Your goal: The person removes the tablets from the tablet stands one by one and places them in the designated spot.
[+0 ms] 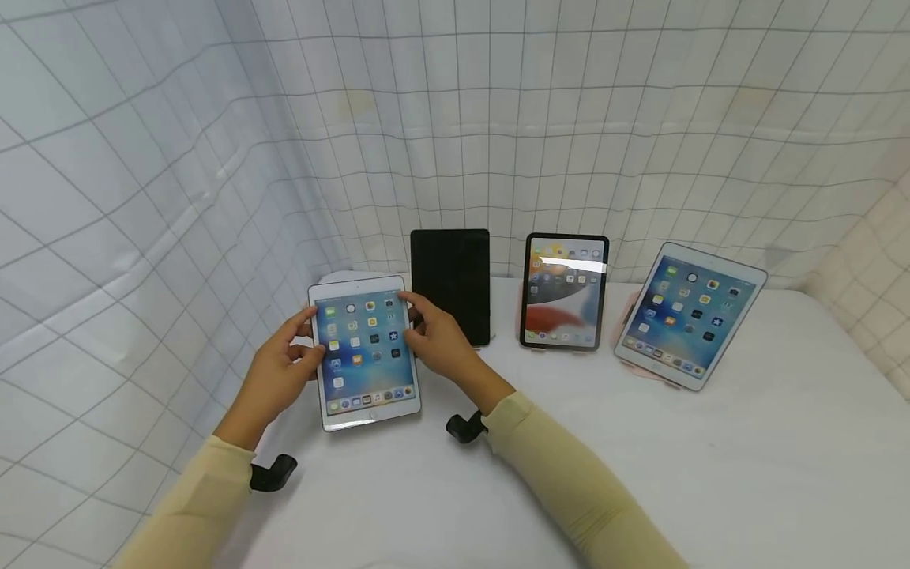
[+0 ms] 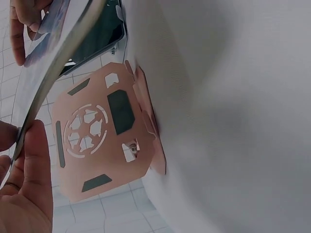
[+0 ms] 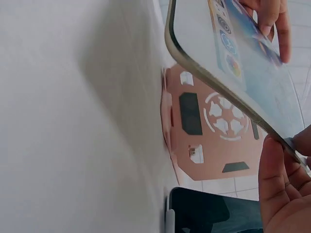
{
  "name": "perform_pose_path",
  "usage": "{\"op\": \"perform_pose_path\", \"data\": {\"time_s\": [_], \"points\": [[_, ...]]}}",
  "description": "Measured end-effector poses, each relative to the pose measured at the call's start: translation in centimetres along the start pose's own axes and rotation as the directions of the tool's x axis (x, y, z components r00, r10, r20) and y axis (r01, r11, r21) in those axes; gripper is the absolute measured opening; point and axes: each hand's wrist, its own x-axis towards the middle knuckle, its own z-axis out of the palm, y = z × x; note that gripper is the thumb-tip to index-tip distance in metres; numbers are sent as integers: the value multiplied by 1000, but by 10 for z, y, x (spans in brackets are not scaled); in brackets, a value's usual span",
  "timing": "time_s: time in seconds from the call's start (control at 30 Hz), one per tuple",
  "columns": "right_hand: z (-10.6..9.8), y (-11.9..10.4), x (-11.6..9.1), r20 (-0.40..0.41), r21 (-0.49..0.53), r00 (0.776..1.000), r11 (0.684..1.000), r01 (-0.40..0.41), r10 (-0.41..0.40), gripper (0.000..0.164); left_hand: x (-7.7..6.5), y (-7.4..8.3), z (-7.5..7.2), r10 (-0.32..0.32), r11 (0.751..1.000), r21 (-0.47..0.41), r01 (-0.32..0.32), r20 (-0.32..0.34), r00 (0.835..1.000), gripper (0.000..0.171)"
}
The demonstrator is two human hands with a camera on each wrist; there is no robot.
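Observation:
Both hands hold a white tablet (image 1: 366, 348) by its two long sides, its lit home screen turned toward me. The left hand (image 1: 280, 371) pinches the left edge, thumb on the front and fingers behind. On the opposite edge the right hand (image 1: 444, 340) pinches in the same way. Behind the tablet stands a pink tablet stand (image 2: 99, 141) with a round cut-out pattern and dark pads, seen in both wrist views and hidden in the head view. A gap shows between the tablet and this stand (image 3: 214, 160).
A dark-screened tablet (image 1: 455, 276) stands just right of the held one. Farther right are a black-framed tablet (image 1: 565, 296) with a lit screen and a tilted white tablet (image 1: 690, 316), both on pink stands. Grid-patterned cloth (image 1: 462, 118) hangs behind the white table (image 1: 540, 474).

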Motion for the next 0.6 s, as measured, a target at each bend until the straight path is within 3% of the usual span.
{"op": "perform_pose_path", "data": {"time_s": [0.27, 0.6], "points": [[5, 3, -18, 27, 30, 996, 996, -82, 81, 57, -12, -6, 7, -4, 1000, -1, 4, 35, 999, 62], [16, -4, -33, 18, 96, 985, 981, -172, 171, 58, -18, -5, -3, -56, 998, 25, 54, 126, 990, 64]]}}
